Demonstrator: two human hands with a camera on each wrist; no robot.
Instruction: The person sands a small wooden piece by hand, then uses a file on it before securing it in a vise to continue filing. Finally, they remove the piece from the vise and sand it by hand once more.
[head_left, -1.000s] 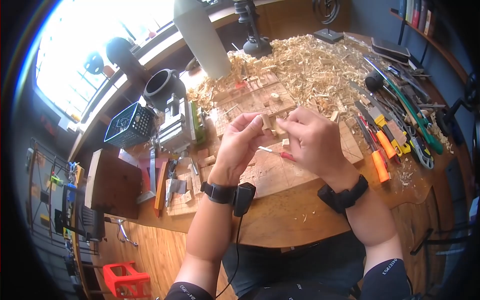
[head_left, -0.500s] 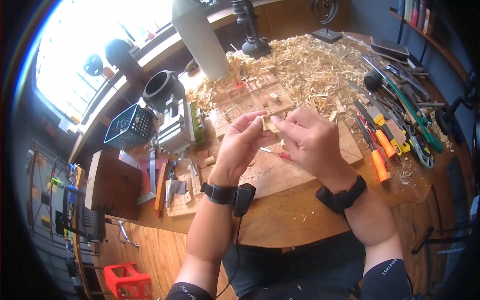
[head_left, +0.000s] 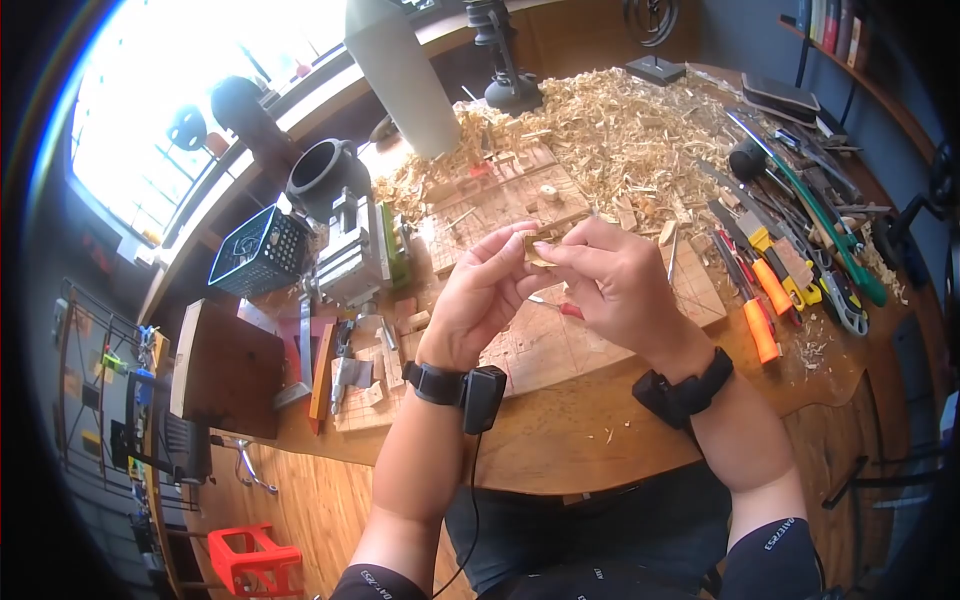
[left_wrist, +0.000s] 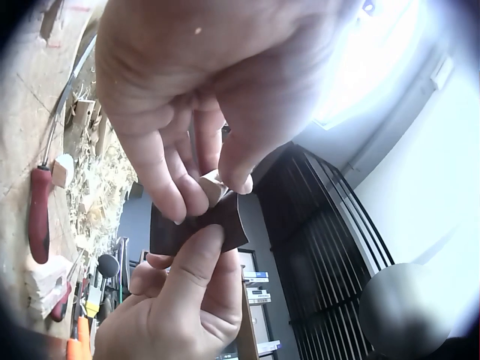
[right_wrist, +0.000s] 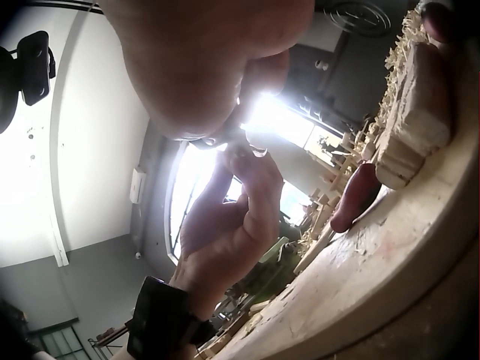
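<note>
Out in front of the body, over the board, my two hands meet at the fingertips. My left hand (head_left: 478, 295) pinches a small pale piece of wood (left_wrist: 213, 187) between thumb and fingers. Against that piece, my right hand (head_left: 628, 292) holds a small bent sheet (left_wrist: 172, 234) that looks like sandpaper, with the thumb flat on it. The sheet appears dark brown in the left wrist view and tan in the head view. Fingers hide most of the wood piece. Below the hands, a red-handled carving tool (left_wrist: 40, 217) lies on the board.
The wooden board (head_left: 570, 345) lies under the hands, with a heap of shavings (head_left: 640, 130) behind it. At right are orange-handled tools (head_left: 760, 332) and files. A metal vise (head_left: 345, 255), a dark wooden box (head_left: 228, 365) and a basket (head_left: 258, 250) stand at left.
My right hand has come in slightly to the left, its fingers now against the piece in my left hand. The tan sheet has tilted between the fingertips. My left hand has hardly moved.
</note>
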